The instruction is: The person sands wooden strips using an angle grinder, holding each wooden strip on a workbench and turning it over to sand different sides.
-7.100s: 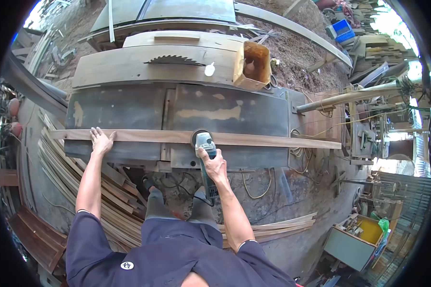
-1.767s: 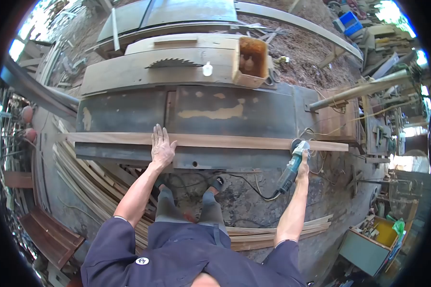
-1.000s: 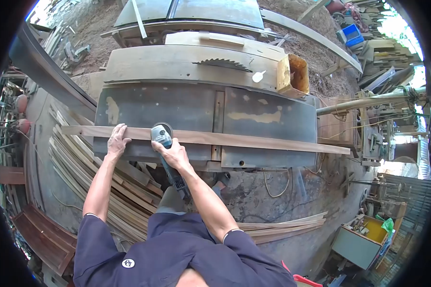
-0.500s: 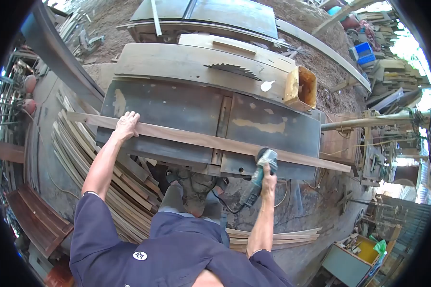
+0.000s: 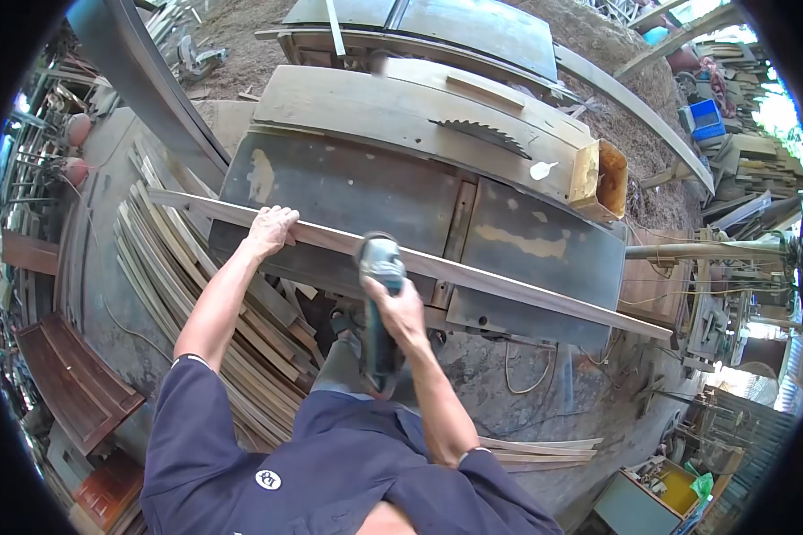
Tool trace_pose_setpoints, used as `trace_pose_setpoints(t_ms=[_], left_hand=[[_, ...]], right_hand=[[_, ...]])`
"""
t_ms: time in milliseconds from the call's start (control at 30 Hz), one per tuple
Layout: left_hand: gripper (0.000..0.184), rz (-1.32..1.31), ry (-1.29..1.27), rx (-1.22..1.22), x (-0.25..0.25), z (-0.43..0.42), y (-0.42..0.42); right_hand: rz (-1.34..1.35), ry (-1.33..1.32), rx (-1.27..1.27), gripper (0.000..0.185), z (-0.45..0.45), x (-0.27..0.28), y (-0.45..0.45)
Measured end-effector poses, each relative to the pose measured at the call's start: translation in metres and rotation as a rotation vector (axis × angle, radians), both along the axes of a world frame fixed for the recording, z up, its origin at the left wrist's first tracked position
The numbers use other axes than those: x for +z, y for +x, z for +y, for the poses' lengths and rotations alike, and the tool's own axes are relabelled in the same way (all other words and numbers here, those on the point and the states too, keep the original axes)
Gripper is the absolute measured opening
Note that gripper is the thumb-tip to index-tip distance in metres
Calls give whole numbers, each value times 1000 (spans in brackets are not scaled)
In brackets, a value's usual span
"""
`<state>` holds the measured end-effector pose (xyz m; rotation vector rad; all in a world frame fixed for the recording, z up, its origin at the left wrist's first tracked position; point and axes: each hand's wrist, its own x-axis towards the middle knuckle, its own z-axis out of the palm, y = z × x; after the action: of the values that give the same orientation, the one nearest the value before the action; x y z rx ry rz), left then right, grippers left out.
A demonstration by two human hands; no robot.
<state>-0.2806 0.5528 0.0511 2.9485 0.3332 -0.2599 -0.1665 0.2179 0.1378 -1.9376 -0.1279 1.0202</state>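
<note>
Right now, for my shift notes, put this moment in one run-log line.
left grip: closed on strip; right grip: around tool; tool: blurred, at strip, contact unclear; strip: across table, both ends overhanging

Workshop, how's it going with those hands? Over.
Left hand gripping long brown wooden strip across grey metal tabletop. Right hand holding dark teal power tool at strip. Dark toothed saw blade lies beyond, clear of strip.

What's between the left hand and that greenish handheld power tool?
A bare stretch of the long, narrow, brownish wooden strip separates the left hand from the power tool in the head view.
</note>
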Motion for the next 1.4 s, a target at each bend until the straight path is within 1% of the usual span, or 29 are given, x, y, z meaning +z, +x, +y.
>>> trace_pose_setpoints(t_ms=[67, 133, 200, 233, 267, 367, 400, 467, 533, 567, 600, 633, 667, 733, 767, 800, 867, 933, 1000, 1067, 1133, 1200, 1267, 1300, 1333, 1400], left_hand=[[38, -27, -8, -1, -3, 0, -2], [38, -57, 27, 5, -8, 0, -2], [38, -28, 18, 9, -3, -2, -1], [38, -36, 32, 4, -9, 0, -2], [38, -44, 46, 0, -15, 2, -4], [37, -50, 16, 7, -3, -3, -1], [35, -41, 11, 10, 1, -5, 1], [33, -62, 15, 16, -3, -4, 2], [31, -68, 28, 6, -9, -2, 0], [31, -55, 27, 25, -8, -3, 0], [32, -91, 60, 20, -12, -3, -2], [33, -61, 69, 39, -11, -4, -1], [35, -40, 57, 36, -10, -3, -2], [44, -35, 69, 5, -22, 7, -8], [49, -10, 71, 14, -21, 7, -7], [49, -16, 72, 5, -23, 9, -7], [50, -11, 44, 48, -30, 13, -9], [52, -7, 40, 54, -35, 15, -11], [53, -47, 115, 9, -37, 16, -14], [52, -26, 110, 24, -35, 14, -13], [52, -7, 110, 44, -31, 11, -11], [48, -39, 96, 62, -23, 2, -10], [35, -42, 140, 116, -14, -9, -4], [31, -104, 147, 92, -2, -20, -1], [28, -109, 153, 88, 2, -23, 0], [24, -153, 166, 55, 2, -22, -3]], right_hand=[[5, -50, 102, 95, 40, -4, -6], [26, -37, 163, 99, 62, 4, -8], [1, -30, 169, 99, 61, 1, -5], [42, -33, 162, 99, 52, 14, 2], [39, -38, 148, 99, 40, 14, 9], [-36, -68, 109, 98, -20, 6, 27], [-52, -67, 76, 96, -44, 5, 36], [-22, -151, 12, 88, -90, 15, 56], [-65, -173, -55, 83, -138, 5, 77], [-75, -172, -88, 87, -162, 4, 89], [-92, -168, -123, 92, -186, 2, 102], [-143, -175, -174, 88, -211, -6, 114], [-145, -169, -229, 86, -236, -3, 127], [-191, -161, -306, 81, -288, -5, 153], [-186, -111, -357, 78, -319, -19, 166], [-177, -60, -405, 76, -349, -28, 178], [-190, -98, -495, 74, -396, -16, 205], [-216, -83, -619, 72, -455, -46, 238], [-71, -53, -738, 70, -498, -47, 271], [-29, 45, -877, 69, -529, -50, 296], [-20, 94, -965, 70, -543, -40, 309], [-8, 111, -965, 68, -541, -31, 305], [-10, 116, -906, 68, -526, -30, 290], [10, 104, -882, 66, -511, -31, 280], [-9, 64, -830, 65, -489, -25, 265], [-32, 32, -753, 61, -426, -6, 226]])
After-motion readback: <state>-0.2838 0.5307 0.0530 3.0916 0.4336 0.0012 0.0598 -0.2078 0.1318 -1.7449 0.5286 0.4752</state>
